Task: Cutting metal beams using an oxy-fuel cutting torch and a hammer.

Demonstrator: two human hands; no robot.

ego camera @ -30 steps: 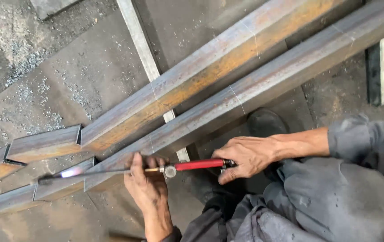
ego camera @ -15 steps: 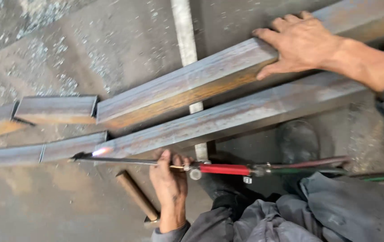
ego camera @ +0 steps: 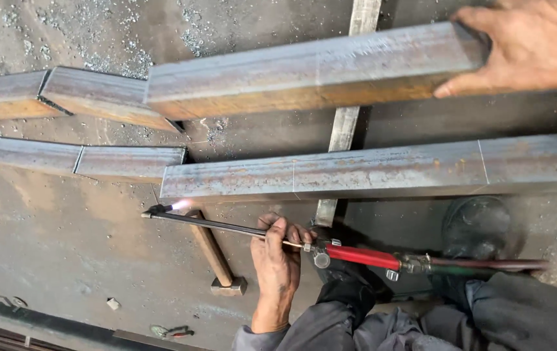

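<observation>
Flame is seen at the bent tip of a long cutting torch with thin black tubes and a red handle (ego camera: 356, 255), held level just below the cut end of the near rusty grey rectangular steel tube (ego camera: 369, 170). The torch is carried by the left hand (ego camera: 278, 263), whose fingers are wrapped around the tubes just ahead of the red handle, so that grip is closed on the torch. Dark hoses trail from the handle toward the right. The right hand (ego camera: 532, 49) is laid flat over the upper edge of the far rusty steel tube (ego camera: 311, 78), palm down with fingers spread; that grip is open and only pressed against the metal. Both tubes are propped across a pale flat steel bar (ego camera: 343, 123) on the grey concrete floor (ego camera: 83, 247). Shorter cut-off pieces of the same tube (ego camera: 116, 162) lie to the left, apart from the long lengths. A steel hammer with a rusty handle (ego camera: 216, 260) lies on the floor beneath the torch tubes.

Repositioning between cuts is judged to be the step in hand: the far tube is being steadied or shifted while the lit torch is kept clear. The next move calls for the flame to be brought onto a scribed line across a tube, with the tube at rest.
</observation>
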